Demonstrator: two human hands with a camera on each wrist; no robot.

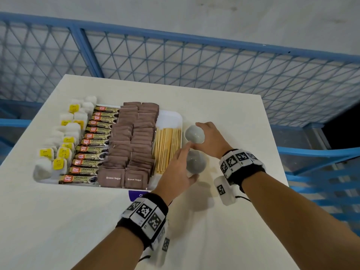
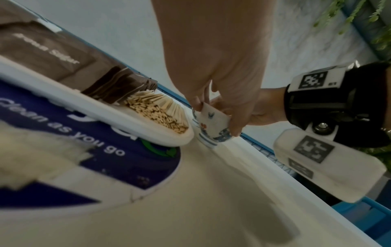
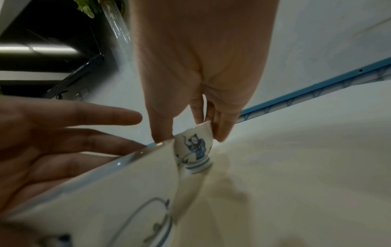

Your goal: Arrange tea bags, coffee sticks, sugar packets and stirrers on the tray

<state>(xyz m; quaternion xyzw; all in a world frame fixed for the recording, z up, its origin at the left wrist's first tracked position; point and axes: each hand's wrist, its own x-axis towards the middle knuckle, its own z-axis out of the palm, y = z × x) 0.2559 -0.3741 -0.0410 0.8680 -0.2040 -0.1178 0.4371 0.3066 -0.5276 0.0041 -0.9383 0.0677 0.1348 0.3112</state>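
Observation:
The white tray (image 1: 175, 116) holds rows of tea bags (image 1: 58, 152), coffee sticks (image 1: 91, 149), brown sugar packets (image 1: 132, 145) and wooden stirrers (image 1: 166, 149). Two small painted cups stand on the table just right of the tray. My right hand (image 1: 200, 135) grips the far cup (image 1: 191, 133) by its rim, fingers and thumb on opposite sides (image 3: 194, 145). My left hand (image 1: 187, 162) spans the near cup (image 1: 197, 162) with straight, spread fingers (image 3: 105, 120) and its thumb by the cup's side (image 2: 213, 123).
The white table (image 1: 233, 117) ends a short way right of the cups. A blue mesh railing (image 1: 194, 61) runs behind it. A purple sticker (image 1: 138, 194) lies on the table under the tray's near edge.

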